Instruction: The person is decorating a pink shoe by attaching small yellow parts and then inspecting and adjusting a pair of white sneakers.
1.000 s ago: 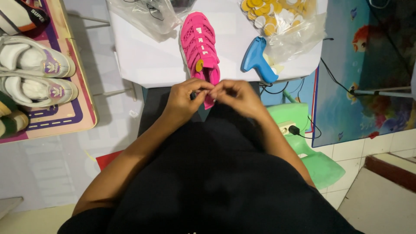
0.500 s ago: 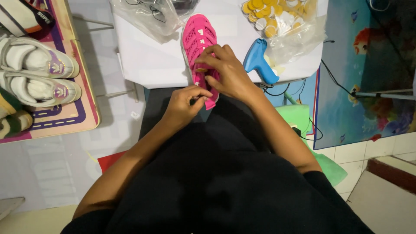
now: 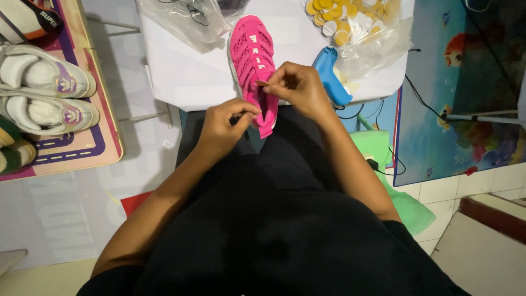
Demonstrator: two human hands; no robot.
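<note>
A pink mesh shoe (image 3: 253, 57) lies lengthwise on the white table (image 3: 181, 77), its heel hanging over the near edge. My right hand (image 3: 298, 87) rests against the shoe's heel opening and pinches a small thin piece between thumb and forefinger. My left hand (image 3: 224, 125) is curled just below and left of the heel, fingertips closed near the shoe's back; what it holds, if anything, is too small to see.
A blue glue gun (image 3: 330, 74) lies right of the shoe. A clear bag of yellow and white round pads (image 3: 356, 27) sits at the back right, another clear bag (image 3: 183, 19) at the back left. White sneakers (image 3: 46, 93) stand on a mat to the left.
My right hand lifted from beside my left hand up to the shoe's heel opening. My left hand stayed low near the table edge.
</note>
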